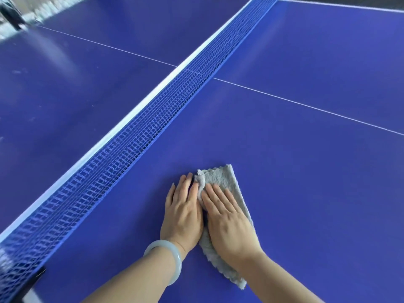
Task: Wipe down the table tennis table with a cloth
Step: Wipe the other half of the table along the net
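A grey fluffy cloth (227, 180) lies folded on the blue table tennis table (306, 193), on the near half to the right of the net. My right hand (229, 221) presses flat on the cloth with straight fingers. My left hand (183, 211) lies flat beside it, fingers straight, its inner edge touching the cloth's left border and most of the palm on the bare table. A pale bangle (172, 256) circles my left wrist. Part of the cloth is hidden under my right hand.
The blue net (140, 136) with a white top band runs diagonally from lower left to upper right, just left of my hands. A black net clamp (32, 281) sits at the lower left edge. A white centre line (306, 106) crosses the table.
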Available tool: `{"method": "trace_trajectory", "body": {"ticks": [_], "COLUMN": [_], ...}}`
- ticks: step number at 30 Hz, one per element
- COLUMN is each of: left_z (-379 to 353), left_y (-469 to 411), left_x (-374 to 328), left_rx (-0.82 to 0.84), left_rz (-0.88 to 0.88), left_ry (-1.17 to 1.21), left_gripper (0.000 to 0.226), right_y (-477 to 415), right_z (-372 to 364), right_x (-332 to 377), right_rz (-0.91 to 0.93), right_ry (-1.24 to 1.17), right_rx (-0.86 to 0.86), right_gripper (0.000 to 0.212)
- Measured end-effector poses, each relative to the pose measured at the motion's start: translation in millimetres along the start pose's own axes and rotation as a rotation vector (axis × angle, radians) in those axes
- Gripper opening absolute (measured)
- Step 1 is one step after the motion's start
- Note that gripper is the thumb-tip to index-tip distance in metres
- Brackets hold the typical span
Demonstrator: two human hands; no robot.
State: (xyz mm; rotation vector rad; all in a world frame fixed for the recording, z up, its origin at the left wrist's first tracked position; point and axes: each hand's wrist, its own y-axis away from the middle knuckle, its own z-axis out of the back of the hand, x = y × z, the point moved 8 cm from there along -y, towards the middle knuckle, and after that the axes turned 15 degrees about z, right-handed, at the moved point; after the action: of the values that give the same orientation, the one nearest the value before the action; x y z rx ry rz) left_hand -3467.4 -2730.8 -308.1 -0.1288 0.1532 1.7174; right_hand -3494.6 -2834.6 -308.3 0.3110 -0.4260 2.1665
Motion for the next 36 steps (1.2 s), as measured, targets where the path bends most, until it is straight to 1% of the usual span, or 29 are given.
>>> {"method": "trace_trajectory", "body": {"ticks": [2,4,6,8,10,12,14,15,19,20,24,26,27,28,29,31,33,34,35,36], "left_z": [5,7,7,9,17,23,25,24,17,16,16,17,16,15,15,16,17,17,17,17], "left_y": [-1,2,1,-6,-21,-53,-94,-111,-139,-140,-140,-141,-141,-141,-141,-141,-141,-140,-140,-140], "left_x": [-1,0,4,13,23,37,54,61,72,74,78,75,74,74,73,73,72,72,71,71], "left_rx": [0.004,0.008,0.050,0.095,0.069,0.024,0.007,0.008,0.001,-0.004,0.034,0.039,0.039,0.043,0.049,0.056,0.054,0.052,0.047,0.044], "left_rz": [-0.001,-0.017,-0.022,-0.021,-0.079,-0.098,-0.024,0.015,0.052,0.058,0.072,0.060,0.058,0.062,0.069,0.077,0.069,0.063,0.055,0.049], "left_ry": [0.044,0.100,0.225,0.372,0.410,0.296,0.131,0.094,0.102,0.135,0.228,0.180,0.138,0.106,0.094,0.089,0.087,0.080,0.073,0.071], "left_gripper": [0.057,0.046,0.048,0.046,0.041,0.041,0.048,0.051,0.052,0.052,0.052,0.053,0.054,0.055,0.055,0.054,0.053,0.053,0.053,0.054], "right_y": [-2,-7,-12,-12,-11,-11,-13,-13,-24,-33,-88,-118,-132,-147,-160,-180,-189,-190,-189,-186], "right_z": [4,8,10,7,7,9,12,13,12,6,-17,-17,-14,-9,-1,15,19,14,6,-4], "right_x": [-12,-27,-35,-37,-38,-37,-34,-33,-23,-15,6,-10,-25,-45,-67,-111,-126,-118,-102,-77], "right_rz": [0.012,-0.049,-0.134,-0.162,-0.169,-0.185,-0.181,-0.184,-0.253,-0.234,-0.053,0.014,0.018,-0.010,-0.079,-0.300,-0.474,-0.503,-0.468,-0.376], "right_ry": [-0.004,-0.002,0.028,0.063,0.084,0.101,0.103,0.106,0.128,0.131,0.122,0.091,0.076,0.073,0.087,0.121,0.102,0.078,0.066,0.057], "right_rx": [0.009,-0.003,-0.032,-0.044,-0.044,-0.042,-0.042,-0.046,-0.052,-0.045,0.030,0.078,0.091,0.089,0.067,-0.008,-0.092,-0.114,-0.117,-0.104], "right_gripper": [0.052,0.053,0.053,0.053,0.052,0.050,0.048,0.048,0.051,0.051,0.050,0.049,0.048,0.048,0.048,0.049,0.051,0.053,0.055,0.057]}}
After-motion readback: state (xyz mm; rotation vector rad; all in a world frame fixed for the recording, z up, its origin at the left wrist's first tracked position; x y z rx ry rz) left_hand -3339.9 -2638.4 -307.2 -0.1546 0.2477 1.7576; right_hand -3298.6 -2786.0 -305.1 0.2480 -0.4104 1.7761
